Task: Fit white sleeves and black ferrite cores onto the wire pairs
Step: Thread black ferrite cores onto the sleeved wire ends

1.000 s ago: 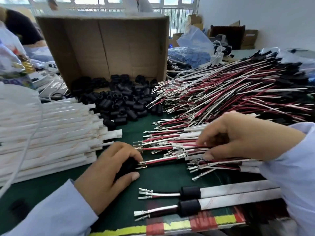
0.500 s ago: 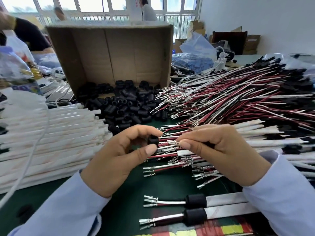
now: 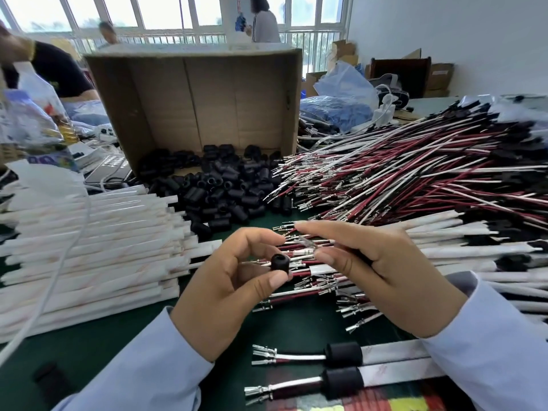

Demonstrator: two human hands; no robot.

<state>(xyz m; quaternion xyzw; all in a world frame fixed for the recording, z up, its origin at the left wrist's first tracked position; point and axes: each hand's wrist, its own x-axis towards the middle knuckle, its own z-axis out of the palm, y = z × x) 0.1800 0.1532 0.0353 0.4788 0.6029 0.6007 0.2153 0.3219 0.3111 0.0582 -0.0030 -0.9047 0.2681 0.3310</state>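
While my left hand (image 3: 225, 289) pinches one black core (image 3: 279, 262) between thumb and fingers, its hole showing, my right hand (image 3: 379, 277) pinches a wire pair (image 3: 306, 243), tips blurred, just beside the core and above the green table (image 3: 296, 330). I judge this the core-threading step. Next, both metal tips must line up and enter the hole together.

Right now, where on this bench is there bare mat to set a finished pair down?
Bare green mat lies between the white sleeve stack and the left forearm, and a narrower strip between the loose terminals and the two finished pairs. Ferrite cores and wires crowd everything farther back.
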